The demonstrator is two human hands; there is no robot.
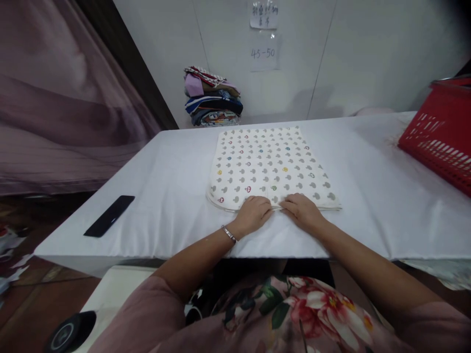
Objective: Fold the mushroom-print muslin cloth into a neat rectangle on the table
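A white cloth [263, 162] printed with small mushrooms lies folded flat in layers on the table. Its near edge is gripped by both hands close to the middle. My left hand [253, 214], with a bracelet at the wrist, has its fingers closed over that edge. Just to the right, my right hand [300, 211] pinches the same edge, and a narrow gap separates the two hands. The thumbs are mostly hidden. The cloth's near left corner is rounded, and its near right corner is pointed.
A white-covered table [371, 196] stands before me. On its left lies a black phone-like slab [109, 216]. A red basket [441, 132] sits at the right. Stacked folded fabrics [213, 98] rise behind the far edge, near a wall with paper signs [264, 51].
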